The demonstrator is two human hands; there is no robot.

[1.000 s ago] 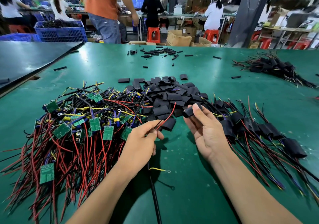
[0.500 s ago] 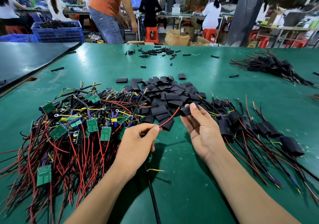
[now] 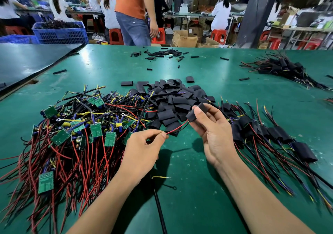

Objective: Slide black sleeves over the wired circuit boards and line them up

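Note:
My right hand [image 3: 214, 132] pinches a black sleeve [image 3: 195, 113] between thumb and fingers above the table. Red and black wires [image 3: 177, 128] run out of the sleeve's near end to my left hand [image 3: 144, 149], which pinches them at the fingertips. A heap of bare green circuit boards with red and black wires [image 3: 72, 131] lies to the left. Loose black sleeves [image 3: 173, 104] are piled in the middle. Sleeved boards [image 3: 270, 134] lie in a row to the right with their wires trailing toward me.
The green table [image 3: 189, 188] carries small black tube offcuts [image 3: 162, 53] at the back and another bundle of sleeved boards [image 3: 281, 67] at far right. A black table [image 3: 27, 62] adjoins on the left. A person in an orange shirt [image 3: 133, 8] stands beyond the far edge.
The wires now run into the sleeve in my right hand, which has lifted slightly. My left hand still pinches the wires, now drawn out straight between the hands.

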